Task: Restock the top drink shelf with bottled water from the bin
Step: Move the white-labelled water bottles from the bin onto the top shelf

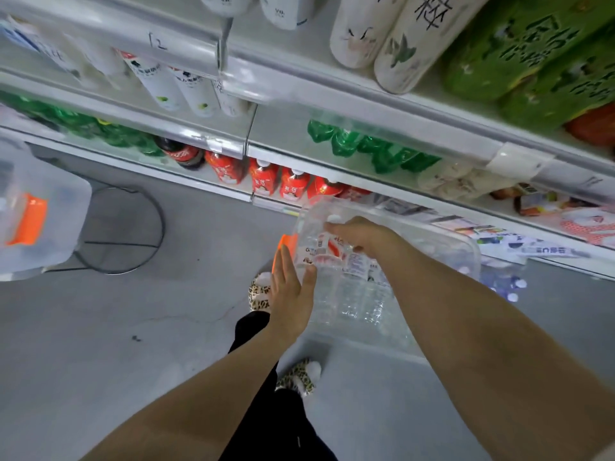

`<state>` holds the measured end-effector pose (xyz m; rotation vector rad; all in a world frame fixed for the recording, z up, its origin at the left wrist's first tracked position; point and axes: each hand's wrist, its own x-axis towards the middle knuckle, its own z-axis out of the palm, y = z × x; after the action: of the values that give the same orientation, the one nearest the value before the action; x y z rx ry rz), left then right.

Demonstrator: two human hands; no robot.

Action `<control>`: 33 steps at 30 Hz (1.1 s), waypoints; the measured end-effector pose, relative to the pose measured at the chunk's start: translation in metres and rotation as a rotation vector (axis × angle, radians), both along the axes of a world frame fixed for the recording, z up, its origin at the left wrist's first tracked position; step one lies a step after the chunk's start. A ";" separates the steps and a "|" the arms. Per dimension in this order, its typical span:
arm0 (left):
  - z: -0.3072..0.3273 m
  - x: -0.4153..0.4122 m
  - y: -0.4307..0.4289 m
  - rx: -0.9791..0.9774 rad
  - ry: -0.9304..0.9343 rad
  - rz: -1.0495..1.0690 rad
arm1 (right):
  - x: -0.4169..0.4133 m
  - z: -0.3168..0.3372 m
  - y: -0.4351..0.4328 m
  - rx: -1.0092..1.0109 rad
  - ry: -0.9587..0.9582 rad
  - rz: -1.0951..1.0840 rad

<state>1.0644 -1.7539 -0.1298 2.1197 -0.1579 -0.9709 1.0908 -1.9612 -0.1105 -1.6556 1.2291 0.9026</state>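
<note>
Two hands grip several water bottles above one bin.

A handwritten "12" stands on the clear plastic shelf-edge strip; the dark cola bottle below it bears Coca-Cola script.

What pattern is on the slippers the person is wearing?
Leopard print, tan with dark spots, with white fluffy trim; the slippers show in the head view, on the grey floor.

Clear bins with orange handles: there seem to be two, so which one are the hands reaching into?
The bin on the floor by the shelves, holding water bottles. The other bin sits apart at left.
</note>
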 end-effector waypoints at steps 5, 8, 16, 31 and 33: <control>-0.002 0.000 -0.001 0.033 -0.032 -0.005 | -0.003 -0.011 0.003 -0.038 -0.028 -0.072; -0.002 0.001 -0.001 0.044 -0.033 -0.021 | -0.004 -0.013 0.003 -0.021 -0.078 -0.120; -0.004 -0.001 -0.001 0.047 -0.048 -0.034 | -0.004 -0.019 0.008 0.205 -0.100 -0.308; -0.007 -0.001 0.001 0.065 -0.063 -0.058 | -0.003 -0.007 0.008 0.313 -0.097 -0.362; -0.005 -0.001 0.000 0.071 -0.071 -0.060 | -0.011 -0.002 0.008 0.291 -0.145 -0.362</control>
<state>1.0635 -1.7541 -0.1345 2.2271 -0.2273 -0.9492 1.0794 -1.9536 -0.1126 -1.1979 1.1851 0.6861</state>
